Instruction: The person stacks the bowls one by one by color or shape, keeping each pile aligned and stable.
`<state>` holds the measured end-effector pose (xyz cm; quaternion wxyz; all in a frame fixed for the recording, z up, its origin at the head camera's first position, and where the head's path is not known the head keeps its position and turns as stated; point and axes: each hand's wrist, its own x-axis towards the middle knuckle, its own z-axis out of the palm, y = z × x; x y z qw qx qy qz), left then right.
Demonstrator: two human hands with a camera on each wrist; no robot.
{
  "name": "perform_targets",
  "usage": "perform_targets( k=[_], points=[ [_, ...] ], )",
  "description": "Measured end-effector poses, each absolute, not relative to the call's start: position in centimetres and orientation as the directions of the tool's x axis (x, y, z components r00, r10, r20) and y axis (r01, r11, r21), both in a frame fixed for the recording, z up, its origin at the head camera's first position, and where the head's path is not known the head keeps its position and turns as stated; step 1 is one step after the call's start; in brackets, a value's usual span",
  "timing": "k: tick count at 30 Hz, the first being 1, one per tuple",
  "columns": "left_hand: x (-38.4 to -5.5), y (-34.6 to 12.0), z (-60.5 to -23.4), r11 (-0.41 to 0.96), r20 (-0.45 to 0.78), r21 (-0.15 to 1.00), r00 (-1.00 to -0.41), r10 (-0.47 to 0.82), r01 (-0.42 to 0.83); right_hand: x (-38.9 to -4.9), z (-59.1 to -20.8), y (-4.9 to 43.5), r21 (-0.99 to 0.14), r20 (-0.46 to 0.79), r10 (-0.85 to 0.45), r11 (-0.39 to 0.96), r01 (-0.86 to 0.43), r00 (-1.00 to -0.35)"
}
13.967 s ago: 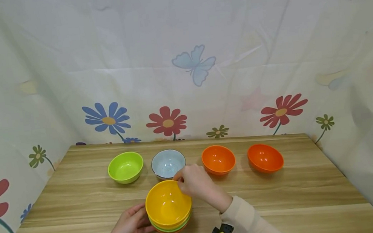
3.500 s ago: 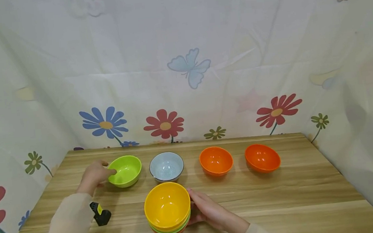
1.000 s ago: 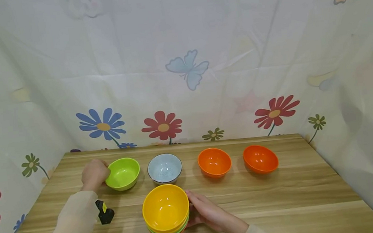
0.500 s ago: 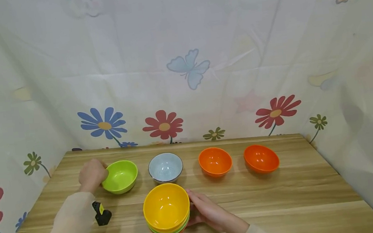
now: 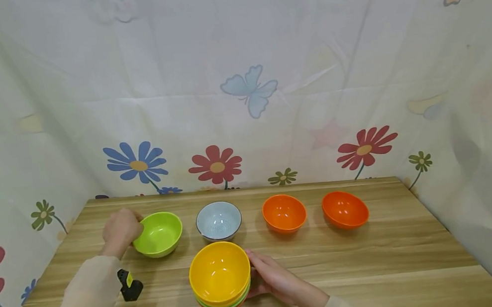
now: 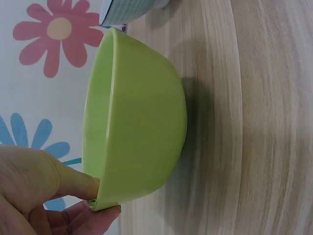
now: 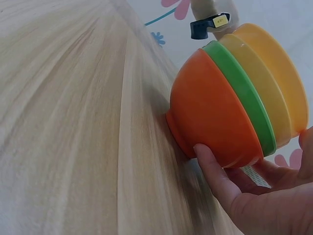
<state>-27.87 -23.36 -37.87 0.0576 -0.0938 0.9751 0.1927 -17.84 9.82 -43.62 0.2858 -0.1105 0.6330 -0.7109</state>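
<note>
At the left of the table, my left hand (image 5: 121, 230) pinches the rim of a lime-green bowl (image 5: 159, 235), thumb inside and fingers outside in the left wrist view. That bowl (image 6: 144, 122) stands close over the wood; whether its base touches, I cannot tell. Before me is a stack of nested bowls (image 5: 220, 276). In the right wrist view its bottom orange bowl (image 7: 210, 107) sits under a green bowl (image 7: 247, 93) and two yellow ones. My right hand (image 5: 277, 280) holds the stack's right side, one finger low on the orange bowl.
Behind the stack is a grey-blue bowl (image 5: 219, 221) with a dark rim. Two orange bowls, one in the middle (image 5: 284, 213) and one tilted at the right (image 5: 345, 209), complete the back row. A flowered cloth (image 5: 243, 38) rises behind the wooden table (image 5: 375, 270).
Fourteen seconds ago my left hand held the stack and my right its yellow rim. Since then my left hand has gripped the lime-green bowl, which has shifted slightly nearer and left.
</note>
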Motion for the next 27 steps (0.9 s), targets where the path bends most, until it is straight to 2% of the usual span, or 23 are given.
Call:
perform_targets(
  k=[27],
  points=[
    [-26.1, -22.1, -34.0, 0.934, -0.028, 0.356, -0.999, 0.015, 0.004, -17.8, -43.7, 9.6, -0.966, -0.186, -0.542, -0.051, 0.253, -0.820]
  ],
)
